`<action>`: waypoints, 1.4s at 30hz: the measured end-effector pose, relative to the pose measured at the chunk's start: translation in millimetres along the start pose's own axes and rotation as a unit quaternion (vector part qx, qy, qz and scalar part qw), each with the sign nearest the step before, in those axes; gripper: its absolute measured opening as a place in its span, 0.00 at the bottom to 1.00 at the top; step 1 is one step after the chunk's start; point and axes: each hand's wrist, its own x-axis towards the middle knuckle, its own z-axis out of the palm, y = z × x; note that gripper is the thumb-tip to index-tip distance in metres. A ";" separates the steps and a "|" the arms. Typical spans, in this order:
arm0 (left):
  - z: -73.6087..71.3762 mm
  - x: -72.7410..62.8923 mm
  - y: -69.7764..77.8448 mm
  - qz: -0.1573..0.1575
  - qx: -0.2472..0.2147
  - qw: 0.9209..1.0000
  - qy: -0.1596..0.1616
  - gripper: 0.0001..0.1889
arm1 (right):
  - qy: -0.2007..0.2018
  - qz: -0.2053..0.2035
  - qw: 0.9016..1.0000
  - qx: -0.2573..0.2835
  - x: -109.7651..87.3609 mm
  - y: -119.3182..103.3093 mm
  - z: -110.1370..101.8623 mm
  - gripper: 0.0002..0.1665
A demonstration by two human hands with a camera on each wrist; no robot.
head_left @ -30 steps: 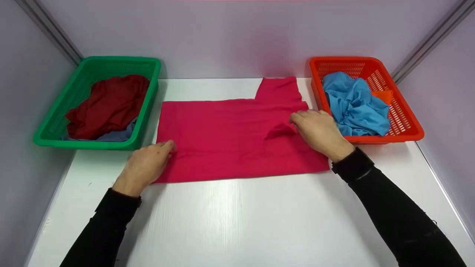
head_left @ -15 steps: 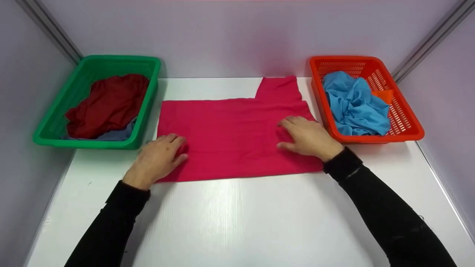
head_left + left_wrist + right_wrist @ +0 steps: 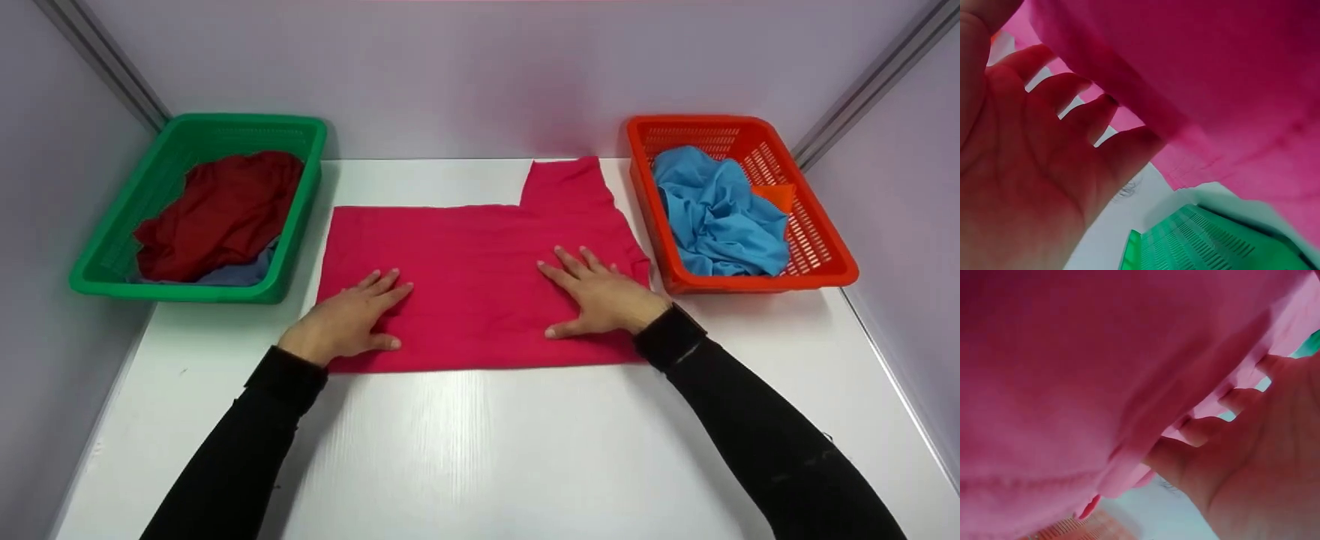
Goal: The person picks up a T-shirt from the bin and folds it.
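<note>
Presently, a black left sleeve (image 3: 232,442) and a black right sleeve (image 3: 772,435) are reaching toward the pink cloth (image 3: 465,247) across the white table (image 3: 465,450). The left hand (image 3: 349,315) is resting on the cloth's near left part; its fingers are spreading wide and nearly straight, thumb apart, touching the fabric and holding nothing. The right hand (image 3: 600,296) is resting on the cloth's near right part, well apart from the left; its fingers are likewise spreading, gaps showing between them, with nothing in its grip. In both wrist views the fingers are meeting the fabric.

The cloth itself is lying mostly flat on the table, between and beyond the wrists, with faint creases. A narrow flap (image 3: 566,184) is extending from its far right edge.

Left of the cloth, a green basket (image 3: 180,291) is holding a dark red cloth (image 3: 225,214) over a blue-grey one (image 3: 240,274). Just right of the cloth, a red basket (image 3: 757,283) is holding a blue cloth (image 3: 716,214) and an orange piece (image 3: 776,196). Beyond the cloth, a pale wall (image 3: 420,75) is standing.
</note>
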 end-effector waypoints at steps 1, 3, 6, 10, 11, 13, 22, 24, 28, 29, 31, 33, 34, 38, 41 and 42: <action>1.2 -1.8 1.0 0.004 -0.001 1.000 0.002 0.47 | 0.002 0.002 1.000 0.001 -3.8 -1.3 1.4 0.65; 4.0 -5.8 3.2 0.010 0.000 1.000 0.006 0.47 | 0.003 0.003 1.000 0.002 -11.1 -3.7 4.9 0.64; 8.6 -13.5 8.0 0.013 -0.001 1.000 0.012 0.47 | 0.008 0.000 1.000 -0.003 -21.5 -7.3 10.4 0.64; 15.8 -26.8 16.1 0.016 0.005 0.999 0.028 0.48 | 0.015 -0.011 1.000 -0.010 -33.9 -12.6 15.9 0.64; 17.4 -30.7 18.2 0.017 0.006 0.999 0.033 0.48 | 0.016 -0.013 1.000 -0.012 -37.3 -14.4 16.6 0.64; 20.5 -39.2 22.1 0.021 0.008 0.999 0.043 0.48 | 0.020 -0.015 1.000 -0.014 -43.7 -19.4 18.0 0.64; 21.2 -64.2 32.5 0.027 0.026 0.999 0.036 0.48 | 0.025 -0.015 0.999 -0.020 -65.1 -41.8 17.1 0.63; 18.1 -63.5 32.8 0.027 0.041 0.998 0.034 0.46 | 0.020 -0.019 0.999 -0.021 -64.5 -41.0 11.0 0.60; 9.3 -55.8 30.7 0.023 0.078 0.996 0.047 0.41 | 0.027 -0.023 0.999 -0.004 -52.5 -32.3 -7.6 0.50; 6.6 -52.9 29.8 0.020 0.083 0.995 0.050 0.40 | 0.035 -0.024 0.999 0.004 -47.2 -29.2 -12.1 0.48; 1.3 -45.8 27.0 0.015 0.086 0.995 0.057 0.38 | 0.055 -0.021 0.998 0.015 -34.3 -22.5 -20.0 0.45; -3.7 -37.2 23.1 0.009 0.084 0.994 0.064 0.37 | 0.078 -0.014 0.997 0.015 -19.8 -15.7 -25.7 0.43; -5.9 -32.6 21.0 0.008 0.083 0.994 0.071 0.37 | 0.087 -0.010 0.996 0.014 -12.0 -12.1 -27.6 0.42; -11.4 -13.4 11.9 -0.009 0.086 0.992 0.096 0.39 | 0.106 0.018 0.994 0.017 19.6 1.2 -31.7 0.40; -13.1 -0.5 6.6 -0.029 0.088 0.991 0.098 0.39 | 0.111 0.043 0.992 0.039 41.6 10.5 -31.6 0.40; -13.6 3.6 5.1 -0.035 0.088 0.991 0.095 0.39 | 0.111 0.051 0.991 0.047 47.9 13.3 -31.6 0.40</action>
